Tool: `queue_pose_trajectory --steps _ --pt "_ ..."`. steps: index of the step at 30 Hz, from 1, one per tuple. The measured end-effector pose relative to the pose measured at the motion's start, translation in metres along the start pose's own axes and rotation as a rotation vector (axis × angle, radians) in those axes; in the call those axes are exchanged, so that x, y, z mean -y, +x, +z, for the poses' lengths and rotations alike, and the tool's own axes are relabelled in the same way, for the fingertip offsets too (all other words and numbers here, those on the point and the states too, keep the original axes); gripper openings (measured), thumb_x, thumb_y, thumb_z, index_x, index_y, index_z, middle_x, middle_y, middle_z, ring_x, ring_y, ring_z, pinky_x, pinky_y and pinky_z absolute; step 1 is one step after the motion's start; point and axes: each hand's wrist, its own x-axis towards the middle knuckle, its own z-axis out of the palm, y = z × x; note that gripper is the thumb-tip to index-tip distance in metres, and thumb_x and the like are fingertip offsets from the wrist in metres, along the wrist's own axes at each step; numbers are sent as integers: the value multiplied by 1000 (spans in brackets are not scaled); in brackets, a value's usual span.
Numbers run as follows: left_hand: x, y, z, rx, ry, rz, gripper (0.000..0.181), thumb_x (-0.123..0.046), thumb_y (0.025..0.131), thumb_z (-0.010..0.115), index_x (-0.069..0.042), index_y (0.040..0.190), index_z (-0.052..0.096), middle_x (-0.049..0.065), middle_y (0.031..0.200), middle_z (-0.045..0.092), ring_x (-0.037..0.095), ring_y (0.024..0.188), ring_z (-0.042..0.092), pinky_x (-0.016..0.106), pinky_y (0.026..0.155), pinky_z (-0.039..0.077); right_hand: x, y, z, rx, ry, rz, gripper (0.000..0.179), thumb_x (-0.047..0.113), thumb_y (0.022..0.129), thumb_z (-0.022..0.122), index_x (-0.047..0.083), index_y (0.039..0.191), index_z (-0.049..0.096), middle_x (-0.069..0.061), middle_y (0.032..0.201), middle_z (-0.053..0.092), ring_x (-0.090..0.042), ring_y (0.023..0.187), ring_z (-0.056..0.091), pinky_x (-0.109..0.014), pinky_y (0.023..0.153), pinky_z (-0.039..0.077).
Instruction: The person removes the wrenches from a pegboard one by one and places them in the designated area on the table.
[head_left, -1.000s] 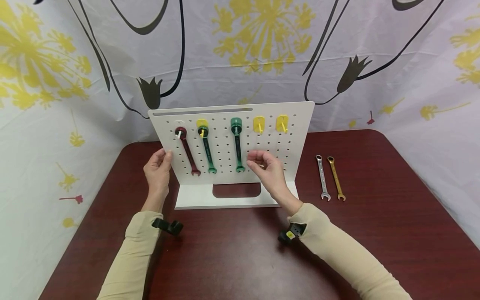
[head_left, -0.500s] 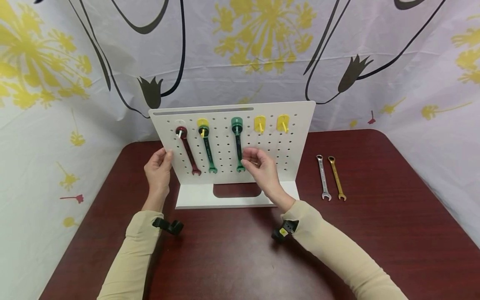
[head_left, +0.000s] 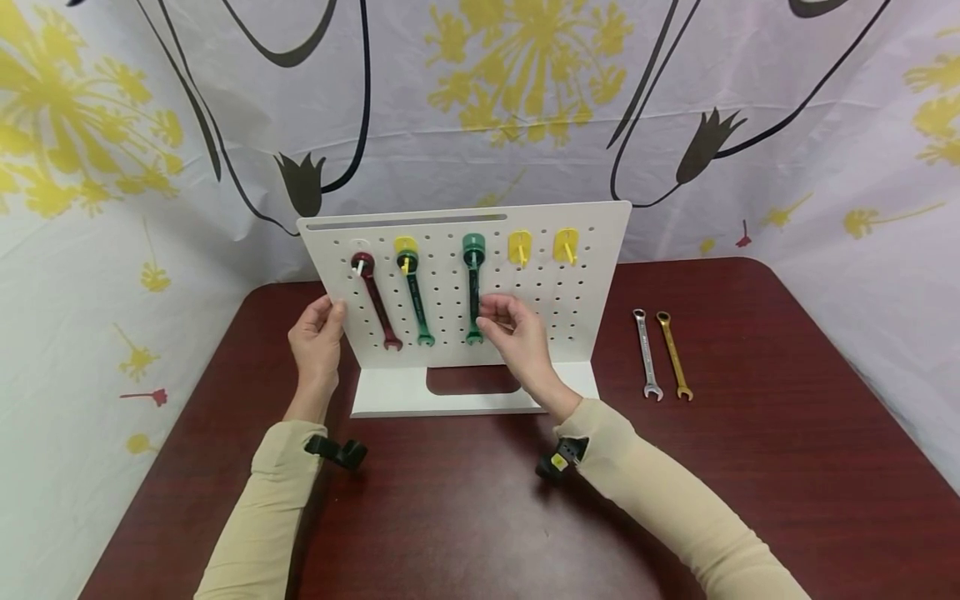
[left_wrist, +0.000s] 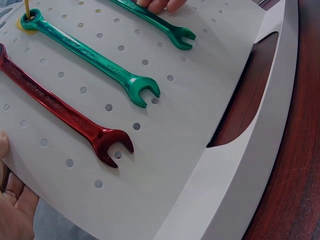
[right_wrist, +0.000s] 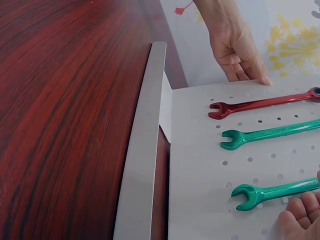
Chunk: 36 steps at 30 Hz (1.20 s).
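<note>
Upon a dark red tabletop of streaked wood grain stands a smooth white board, pierced by rows of round holes, its flat foot bearing a rounded cut-out. The left hand grips the board's left edge between thumb and curled fingers. The right hand is half bent, thumb and fingers slightly parted, tips at the right-hand green wrench, which hangs from a green hook, open end down; whether it is pinched cannot be told. Leftward hang a second glossy green wrench on a yellow hook and a deep red wrench on a white hook. Rightward project two further yellow hooks, rounded plates with pegs. Beside the board, a silver wrench and a gold wrench lie nearly parallel. Behind: creased, flower-printed cloth.
</note>
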Motion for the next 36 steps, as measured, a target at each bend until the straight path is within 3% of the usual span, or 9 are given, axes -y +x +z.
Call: queue_pose_trajectory --steps 7,13,24,36 --pt "0 0 1 -1 -8 1 17 -15 89 66 -7 103 64 -19 82 62 1 78 56 12 71 47 4 0 3 -13 -3 -1 25 0 86 65 -4 110 61 -20 102 65 -27 93 63 -31 84 52" --pt "0 0 1 -2 8 -1 18 -16 89 66 -6 104 64 -20 82 62 1 77 54 12 70 47 -3 2 6 -47 -31 -34 22 0 85 66 -2 106 62 -13 94 64 -17 83 62 -22 74 51" --pt "1 -1 1 -11 10 -20 22 -20 88 67 -7 105 65 -16 84 63 2 77 54 13 70 47 1 2 6 -61 -34 34 16 2 87 65 -2 102 64 -17 96 62 -21 85 57 -21 74 47" --pt "0 -1 -1 2 34 -19 29 -21 89 66 -3 111 64 -19 86 62 1 78 54 13 69 46 4 1 5 -48 -46 53 11 3 87 65 -2 97 63 -14 95 63 -13 78 56 -20 66 51"
